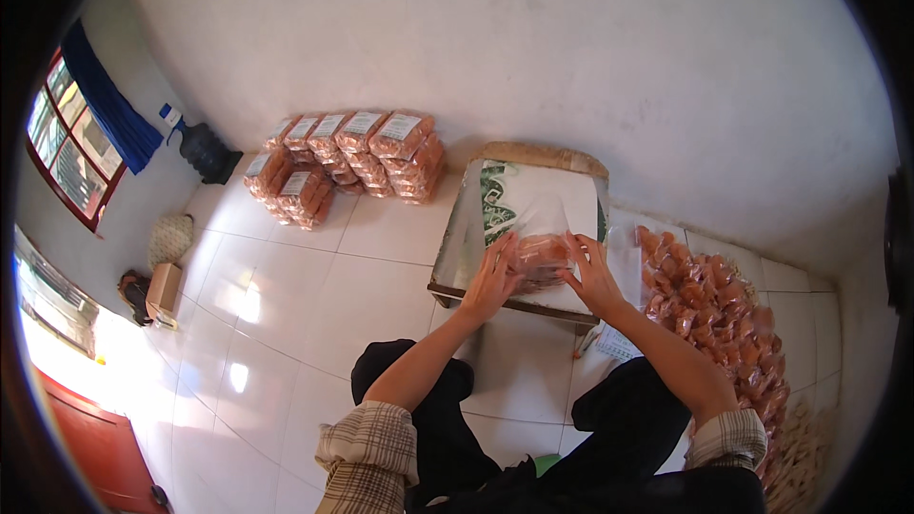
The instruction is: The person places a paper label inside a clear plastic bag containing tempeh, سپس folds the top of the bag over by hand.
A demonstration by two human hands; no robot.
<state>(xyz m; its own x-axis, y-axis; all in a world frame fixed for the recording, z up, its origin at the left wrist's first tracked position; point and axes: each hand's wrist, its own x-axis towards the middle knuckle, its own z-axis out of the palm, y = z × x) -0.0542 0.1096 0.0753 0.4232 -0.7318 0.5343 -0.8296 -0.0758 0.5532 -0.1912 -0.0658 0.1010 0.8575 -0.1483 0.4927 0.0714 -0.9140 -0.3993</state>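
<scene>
Clear bag of orange-brown packets [541, 253] sits on the low table's [457, 262] near part, left hand [492, 278] and right hand [592, 276] at its sides, fingers curved, whether clamped I cannot tell.

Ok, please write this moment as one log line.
left hand: on clear plastic bag; right hand: on bag's opposite side; contents: orange-brown; support: low white-topped table
</scene>
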